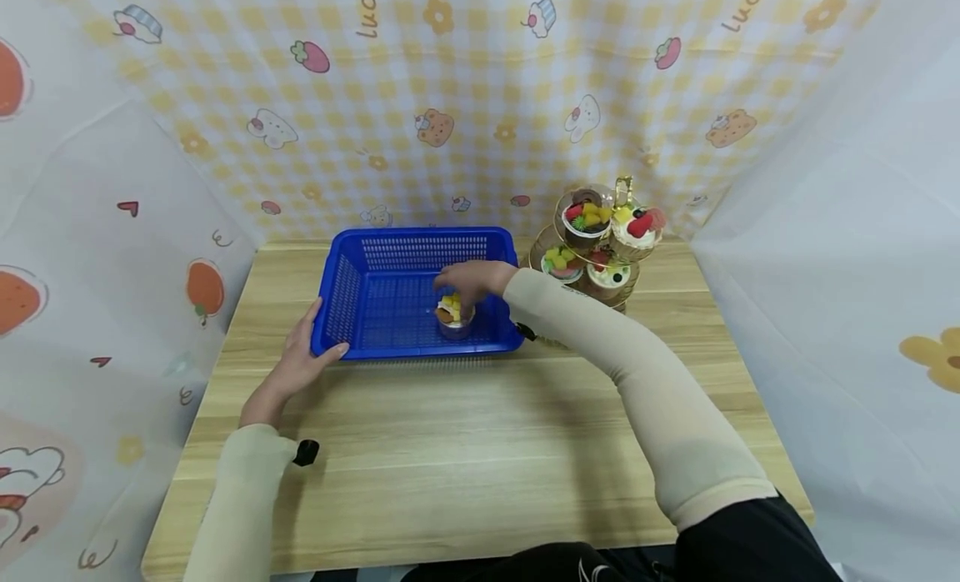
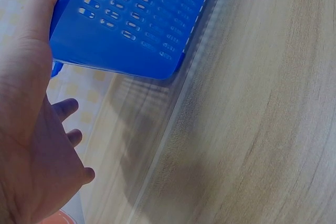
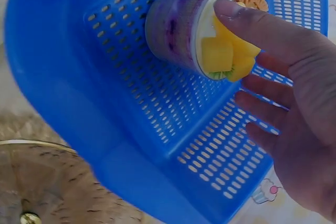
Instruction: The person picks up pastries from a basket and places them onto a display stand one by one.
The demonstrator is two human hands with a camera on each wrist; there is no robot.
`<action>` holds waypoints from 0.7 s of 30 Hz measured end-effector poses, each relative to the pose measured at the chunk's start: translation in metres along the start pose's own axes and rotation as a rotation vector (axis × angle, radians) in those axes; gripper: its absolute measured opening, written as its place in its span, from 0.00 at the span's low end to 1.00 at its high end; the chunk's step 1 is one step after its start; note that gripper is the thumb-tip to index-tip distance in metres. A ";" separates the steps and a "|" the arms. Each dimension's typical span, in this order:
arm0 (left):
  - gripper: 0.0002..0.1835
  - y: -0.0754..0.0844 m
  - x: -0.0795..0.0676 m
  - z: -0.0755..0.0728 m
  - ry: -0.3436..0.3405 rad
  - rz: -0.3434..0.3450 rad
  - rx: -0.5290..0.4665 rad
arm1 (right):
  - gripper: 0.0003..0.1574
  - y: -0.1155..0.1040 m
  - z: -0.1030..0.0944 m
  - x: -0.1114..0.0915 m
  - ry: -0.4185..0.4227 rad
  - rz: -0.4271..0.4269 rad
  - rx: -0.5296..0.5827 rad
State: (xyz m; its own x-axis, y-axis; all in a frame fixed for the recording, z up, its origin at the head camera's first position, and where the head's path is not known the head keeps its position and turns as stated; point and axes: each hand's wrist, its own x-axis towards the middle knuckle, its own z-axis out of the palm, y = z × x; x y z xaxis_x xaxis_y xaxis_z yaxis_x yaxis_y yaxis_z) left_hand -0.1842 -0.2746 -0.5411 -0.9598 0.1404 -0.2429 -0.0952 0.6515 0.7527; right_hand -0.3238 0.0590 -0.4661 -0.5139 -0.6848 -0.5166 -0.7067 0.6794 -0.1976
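Note:
A blue plastic basket (image 1: 390, 351) with slotted walls stands on the wooden table. At its near left corner my left hand (image 1: 296, 361) grips the rim, thumb along the front and fingers by the left side. Inside, towards the right, a clear dessert cup (image 1: 454, 328) stands upright on the basket floor. Purple-streaked layers show through its side (image 3: 173, 27), topped by yellow fruit chunks (image 3: 218, 55), a bit of kiwi and a biscuit. My right hand (image 1: 476, 282) reaches over this cup, thumb at its rim and fingers spread loosely beyond the fruit.
Right of the basket, close to its rim, rises a two-tier gold-rimmed stand (image 1: 534, 253) holding several fruit-topped dessert cups (image 1: 587, 219). A checked curtain (image 1: 480, 90) hangs behind the wooden table (image 1: 450, 457), and pale printed sheets hang at both sides.

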 end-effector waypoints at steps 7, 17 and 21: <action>0.54 -0.001 0.000 0.000 0.012 0.014 -0.001 | 0.52 -0.008 0.000 0.002 -0.055 0.016 -0.086; 0.54 -0.003 0.003 0.002 0.011 0.004 0.006 | 0.42 -0.013 0.008 0.007 -0.035 -0.013 -0.199; 0.54 -0.004 0.004 0.002 0.016 -0.003 0.013 | 0.41 -0.012 0.010 0.009 -0.019 -0.029 -0.207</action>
State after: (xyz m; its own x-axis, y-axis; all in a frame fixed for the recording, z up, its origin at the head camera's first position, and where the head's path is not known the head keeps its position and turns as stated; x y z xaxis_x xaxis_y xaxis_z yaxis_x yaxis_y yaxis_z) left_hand -0.1869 -0.2756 -0.5460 -0.9635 0.1265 -0.2359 -0.0953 0.6613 0.7440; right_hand -0.3152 0.0479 -0.4765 -0.4839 -0.6969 -0.5293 -0.8070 0.5893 -0.0382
